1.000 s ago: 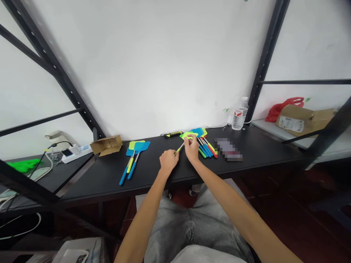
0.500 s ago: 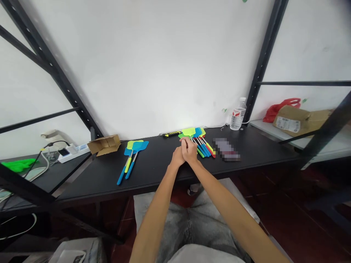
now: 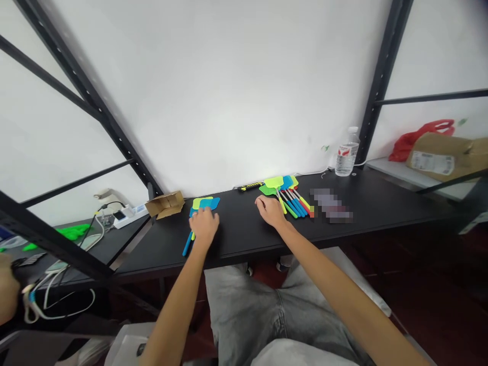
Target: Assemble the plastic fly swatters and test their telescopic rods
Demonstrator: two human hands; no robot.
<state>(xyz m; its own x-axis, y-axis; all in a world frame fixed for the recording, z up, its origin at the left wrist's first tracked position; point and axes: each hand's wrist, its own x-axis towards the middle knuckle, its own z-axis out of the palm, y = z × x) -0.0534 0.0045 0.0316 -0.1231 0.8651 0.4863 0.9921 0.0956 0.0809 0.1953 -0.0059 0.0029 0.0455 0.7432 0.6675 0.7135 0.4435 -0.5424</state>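
My left hand (image 3: 205, 223) lies over the small left group of fly swatters, its thumb apart from the fingers. It covers much of their shafts, and I cannot see a grip on any of them. A blue swatter head (image 3: 210, 204) shows beyond the fingers, and a blue handle (image 3: 187, 244) sticks out on the near side. My right hand (image 3: 270, 209) rests by the table's middle with its fingers curled in and nothing visible in them. Just right of it, a fanned bunch of several fly swatters (image 3: 299, 207) has yellow-green, blue and red parts.
A black-and-yellow object (image 3: 250, 187) lies by the wall. An open cardboard box (image 3: 165, 204) stands left, a water bottle (image 3: 347, 152) back right. A blurred-out item (image 3: 331, 205) lies right of the bunch. Black metal posts (image 3: 131, 152) frame the table. Something tan (image 3: 7, 292) shows at the left edge.
My hands were clasped together and have parted. The left one moved left onto the left swatters; the right stayed near the bunch. The view has shifted a little to the left.
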